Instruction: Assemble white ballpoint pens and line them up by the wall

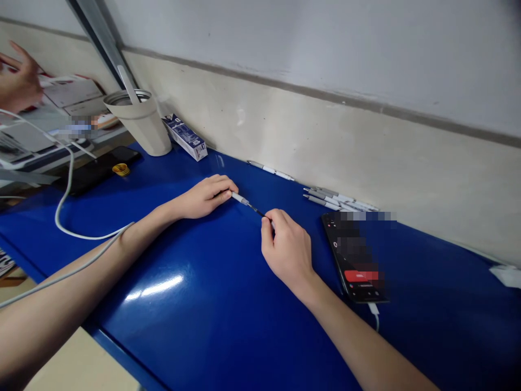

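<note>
My left hand [205, 196] is closed around a white pen barrel [239, 197], whose clear end points toward my other hand. A thin dark pen refill [257, 210] runs in line with the barrel's end, and my right hand [288, 247] pinches its far part between thumb and forefinger. How far the refill reaches into the barrel I cannot tell. Both hands are just above the blue table [228, 304]. Several white and grey pens [340, 201] lie together by the wall, and a single pen [271, 170] lies to their left.
Right of my right hand lies a lit phone [354, 266] with a cable plugged in. A beige cup [142, 125], a blue-white box [187, 138] and a yellow coil [121, 170] are at the back left. A white cable [71, 179] crosses my left forearm. Another person's hand [20, 81] shows at far left.
</note>
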`<state>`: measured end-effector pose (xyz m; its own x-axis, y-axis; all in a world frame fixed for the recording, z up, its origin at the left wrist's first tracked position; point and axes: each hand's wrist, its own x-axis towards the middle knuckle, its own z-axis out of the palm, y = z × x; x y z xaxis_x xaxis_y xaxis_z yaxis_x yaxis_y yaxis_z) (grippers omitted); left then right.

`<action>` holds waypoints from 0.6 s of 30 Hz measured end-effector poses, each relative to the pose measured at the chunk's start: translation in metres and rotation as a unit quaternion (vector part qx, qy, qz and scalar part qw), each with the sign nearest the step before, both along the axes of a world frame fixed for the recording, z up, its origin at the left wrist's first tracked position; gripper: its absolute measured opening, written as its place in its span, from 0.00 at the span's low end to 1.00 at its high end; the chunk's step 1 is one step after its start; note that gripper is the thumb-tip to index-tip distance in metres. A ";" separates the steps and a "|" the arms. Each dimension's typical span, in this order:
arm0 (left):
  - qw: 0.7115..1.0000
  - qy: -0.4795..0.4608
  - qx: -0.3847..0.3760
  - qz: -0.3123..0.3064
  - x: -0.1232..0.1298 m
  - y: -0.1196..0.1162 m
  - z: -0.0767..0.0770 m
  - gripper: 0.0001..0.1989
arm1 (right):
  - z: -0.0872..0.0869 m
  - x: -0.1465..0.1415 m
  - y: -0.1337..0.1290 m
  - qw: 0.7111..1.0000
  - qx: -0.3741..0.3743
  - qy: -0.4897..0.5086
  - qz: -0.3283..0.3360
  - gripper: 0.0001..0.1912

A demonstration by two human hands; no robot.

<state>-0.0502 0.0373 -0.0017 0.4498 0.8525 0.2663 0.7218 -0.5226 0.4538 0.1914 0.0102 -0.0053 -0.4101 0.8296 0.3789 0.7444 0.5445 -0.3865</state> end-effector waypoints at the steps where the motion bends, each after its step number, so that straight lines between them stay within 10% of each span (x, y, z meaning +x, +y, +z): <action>1: 1.000 0.002 0.000 -0.001 0.000 0.000 0.000 0.11 | 0.000 0.000 0.000 1.000 -0.001 -0.002 0.001 0.10; 18: 1.000 -0.022 -0.009 0.000 0.002 -0.003 0.004 0.13 | -0.002 0.001 0.001 1.000 0.002 -0.015 0.002 0.10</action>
